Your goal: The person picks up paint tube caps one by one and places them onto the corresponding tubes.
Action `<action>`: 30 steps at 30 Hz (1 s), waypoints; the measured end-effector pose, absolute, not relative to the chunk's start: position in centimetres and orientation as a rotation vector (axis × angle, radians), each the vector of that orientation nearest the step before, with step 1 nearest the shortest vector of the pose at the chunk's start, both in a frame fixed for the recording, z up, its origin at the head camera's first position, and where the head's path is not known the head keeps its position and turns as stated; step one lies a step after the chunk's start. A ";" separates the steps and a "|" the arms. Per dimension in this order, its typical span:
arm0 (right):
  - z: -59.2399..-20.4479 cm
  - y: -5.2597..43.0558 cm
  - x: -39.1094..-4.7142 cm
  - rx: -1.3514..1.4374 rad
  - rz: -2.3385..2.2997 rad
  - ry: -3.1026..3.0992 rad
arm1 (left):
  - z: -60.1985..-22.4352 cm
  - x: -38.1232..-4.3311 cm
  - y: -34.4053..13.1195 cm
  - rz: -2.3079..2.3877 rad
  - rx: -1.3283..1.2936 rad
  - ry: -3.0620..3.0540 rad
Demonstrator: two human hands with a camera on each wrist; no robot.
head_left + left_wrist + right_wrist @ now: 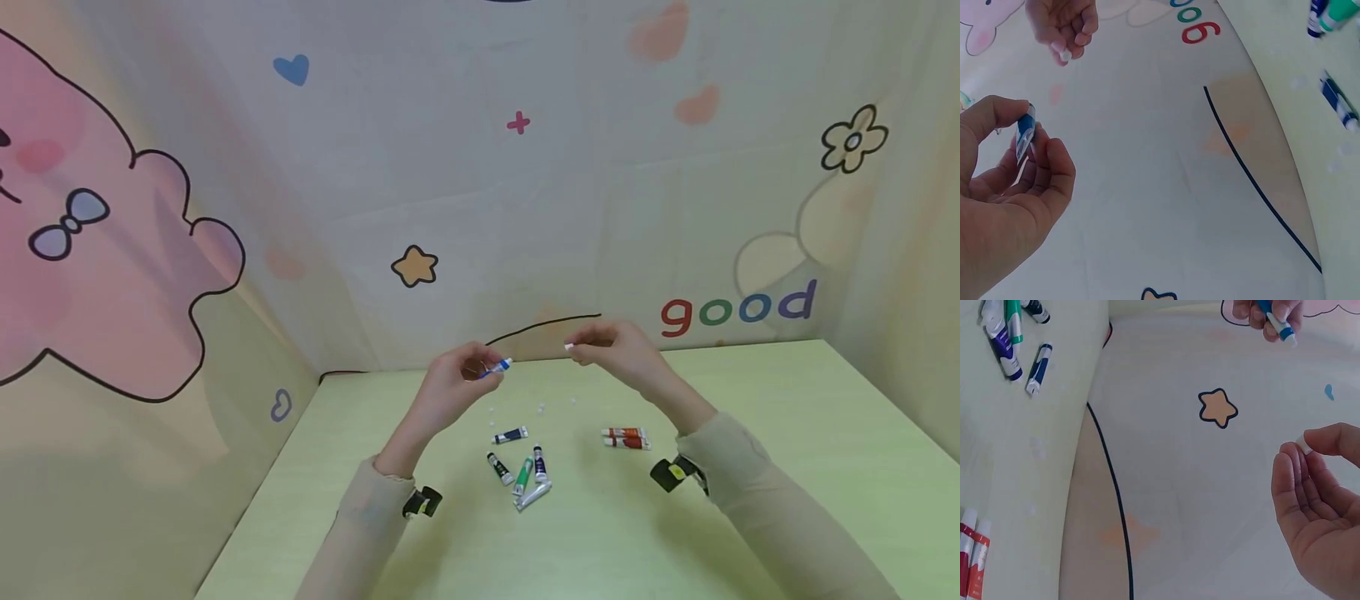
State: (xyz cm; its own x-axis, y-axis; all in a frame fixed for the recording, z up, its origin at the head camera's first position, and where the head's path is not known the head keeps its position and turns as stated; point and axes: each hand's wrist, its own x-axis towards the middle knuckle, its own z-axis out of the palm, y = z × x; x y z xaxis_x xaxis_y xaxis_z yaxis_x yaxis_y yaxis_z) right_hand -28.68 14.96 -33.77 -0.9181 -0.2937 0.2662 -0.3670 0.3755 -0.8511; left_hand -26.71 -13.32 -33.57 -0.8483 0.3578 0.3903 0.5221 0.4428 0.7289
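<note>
Blue paint tube [497, 367] and small white piece [568, 346], held apart

Head view. Left hand [452, 382]: one blue tube, pinched, raised above the table [757, 442]. Right hand [622, 357]: the white piece, cap-like, pinched, also raised. Step in hand, by judgement: handling tube and cap as separate parts. On the table: dark blue tube [511, 435], blackish tube [499, 469], green tube [523, 477], purple tube [540, 464] and silvery tube [533, 497], loosely grouped; two reddish tubes [626, 432], side by side, right of the group. Also white bits [573, 402], too small to identify. Behind: printed backdrop [465, 167].

Left wrist view. Blue tube between thumb and fingers; right hand well apart. Nothing between the hands.

Right wrist view. White piece between thumb and fingertips, other fingers loosely bent. Blue tube's white tip [1290, 341] points away from the left hand; bare nozzle or cap, cannot tell. The next move, whether fitting or setting down, seems to call for a steady tube and a light pinch, lest the piece drop among the white bits.
</note>
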 end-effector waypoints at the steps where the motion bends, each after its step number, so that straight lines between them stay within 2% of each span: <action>1: -33.6 14.8 -28.5 0.631 1.612 -2.535 | -33.4 -26.6 -13.1 -1.368 -0.799 -2.509; 12: -32.4 13.3 -26.4 0.749 1.730 -2.461 | -32.4 -25.9 -10.9 -1.380 -0.937 -2.493; 30: -32.5 13.4 -25.2 0.973 1.562 -2.411 | -31.8 -25.6 -10.2 -1.375 -1.017 -2.523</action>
State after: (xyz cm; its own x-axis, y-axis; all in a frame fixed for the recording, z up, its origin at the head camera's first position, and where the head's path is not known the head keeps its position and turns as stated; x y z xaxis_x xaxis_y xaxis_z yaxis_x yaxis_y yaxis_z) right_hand -25.24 13.43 -32.48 -0.7887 -0.4529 0.4157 -0.5645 0.2656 -0.7815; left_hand -25.63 -10.16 -31.78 -0.7732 0.5092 0.3779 0.5935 0.3712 0.7141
